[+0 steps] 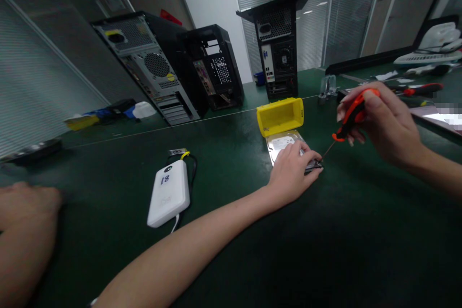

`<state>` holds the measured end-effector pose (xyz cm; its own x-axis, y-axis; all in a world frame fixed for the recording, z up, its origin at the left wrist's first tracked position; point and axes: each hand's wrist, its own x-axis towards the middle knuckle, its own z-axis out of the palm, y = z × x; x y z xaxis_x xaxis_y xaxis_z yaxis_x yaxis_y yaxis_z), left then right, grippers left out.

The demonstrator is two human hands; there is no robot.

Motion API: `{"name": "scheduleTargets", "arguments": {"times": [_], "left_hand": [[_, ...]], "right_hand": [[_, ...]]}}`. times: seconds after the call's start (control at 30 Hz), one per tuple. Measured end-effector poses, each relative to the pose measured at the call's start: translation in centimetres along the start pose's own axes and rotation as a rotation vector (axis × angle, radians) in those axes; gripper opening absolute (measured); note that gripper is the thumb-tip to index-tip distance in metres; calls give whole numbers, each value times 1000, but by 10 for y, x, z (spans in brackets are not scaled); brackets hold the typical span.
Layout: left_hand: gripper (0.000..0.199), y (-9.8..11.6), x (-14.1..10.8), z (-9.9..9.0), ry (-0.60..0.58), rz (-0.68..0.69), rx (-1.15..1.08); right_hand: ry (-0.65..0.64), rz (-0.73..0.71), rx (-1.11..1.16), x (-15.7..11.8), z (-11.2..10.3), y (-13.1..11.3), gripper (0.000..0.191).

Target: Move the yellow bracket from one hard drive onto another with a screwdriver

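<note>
A silver hard drive (279, 143) with a white label lies on the green table, partly inside or against a yellow plastic box (280, 118). My left hand (290, 168) lies over the drive's near part and grips it, hiding much of it. By its fingertips a small dark metal part (313, 165) shows at the drive's right end; whether it belongs to the drive I cannot tell. My right hand (382, 120) is closed around the orange-and-black handle of a screwdriver (349, 118). The thin shaft slants down left, its tip at the dark part beside my left fingers.
A white power bank (169, 193) marked 18 lies with its cable left of my forearm. Computer cases (159, 65), (279, 53) stand behind. Pliers (422, 89) and a clear plastic piece (327, 87) lie at right. Another person's hand (29, 207) rests at far left.
</note>
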<state>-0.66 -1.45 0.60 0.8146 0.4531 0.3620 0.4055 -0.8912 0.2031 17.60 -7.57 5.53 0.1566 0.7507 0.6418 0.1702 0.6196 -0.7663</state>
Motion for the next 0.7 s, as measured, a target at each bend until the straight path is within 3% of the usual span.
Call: {"name": "scheduleTargets", "arguments": {"times": [0.5, 0.7], "left_hand": [[22, -1, 0, 1, 7, 7, 7], [23, -1, 0, 1, 13, 10, 8]], "right_hand": [[-35, -1, -28, 0, -1, 0, 14], [-88, 32, 17, -2, 0, 0, 33]]}}
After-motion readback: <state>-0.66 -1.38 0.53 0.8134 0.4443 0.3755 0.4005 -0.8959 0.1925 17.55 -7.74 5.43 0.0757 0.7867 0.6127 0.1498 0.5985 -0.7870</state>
